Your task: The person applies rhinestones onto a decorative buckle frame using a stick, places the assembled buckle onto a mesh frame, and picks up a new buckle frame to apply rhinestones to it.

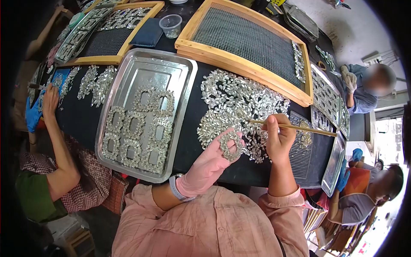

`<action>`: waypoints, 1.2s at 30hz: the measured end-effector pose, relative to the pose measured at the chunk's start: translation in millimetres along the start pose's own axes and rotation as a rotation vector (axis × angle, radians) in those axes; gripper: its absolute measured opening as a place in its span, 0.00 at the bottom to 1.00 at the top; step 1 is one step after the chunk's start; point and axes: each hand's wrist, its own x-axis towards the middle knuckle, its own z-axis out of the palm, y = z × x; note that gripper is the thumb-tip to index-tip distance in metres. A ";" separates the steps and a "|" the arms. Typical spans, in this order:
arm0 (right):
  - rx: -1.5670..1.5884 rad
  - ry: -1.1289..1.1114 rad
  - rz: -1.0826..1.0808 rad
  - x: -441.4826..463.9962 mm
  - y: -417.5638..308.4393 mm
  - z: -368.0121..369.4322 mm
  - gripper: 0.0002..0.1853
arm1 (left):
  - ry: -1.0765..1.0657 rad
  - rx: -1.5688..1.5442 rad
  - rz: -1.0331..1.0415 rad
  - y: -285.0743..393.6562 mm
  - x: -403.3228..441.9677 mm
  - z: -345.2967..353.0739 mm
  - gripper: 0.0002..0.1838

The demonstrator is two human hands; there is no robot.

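My left hand (206, 168), in a pink glove, holds a rectangular ring of clear stones (230, 145) with an open middle. Bare and just to the right, my right hand (280, 138) grips a thin wooden stick (314, 129), whose tip points left over the loose stones. A wide heap of clear, leaf-shaped stones (239, 94) lies on the black table beyond both hands. Left of them, a silver metal tray (185, 107) carries several similar stone rings (136, 124).
Wood-framed mesh screens (252, 38) lie behind the heap. A plastic cup (171, 26) stands beside a dark blue pad (147, 32). A grooved plate (299, 160) with small gold pieces is at right. A co-worker's arm (60, 141) reaches in at left; two people sit at right.
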 end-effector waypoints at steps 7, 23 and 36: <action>0.215 0.032 0.079 -0.5 -13.6 0.2 0.11 | 0.004 -0.048 0.003 -1.7 1.1 -1.8 0.42; 0.623 -0.180 0.225 -10.6 -19.6 10.3 0.12 | -0.002 -0.173 0.001 -1.0 1.7 -2.4 0.42; 0.583 -0.263 0.083 -13.7 -18.3 14.5 0.09 | 0.001 -0.120 -0.015 1.8 -0.3 -1.6 0.42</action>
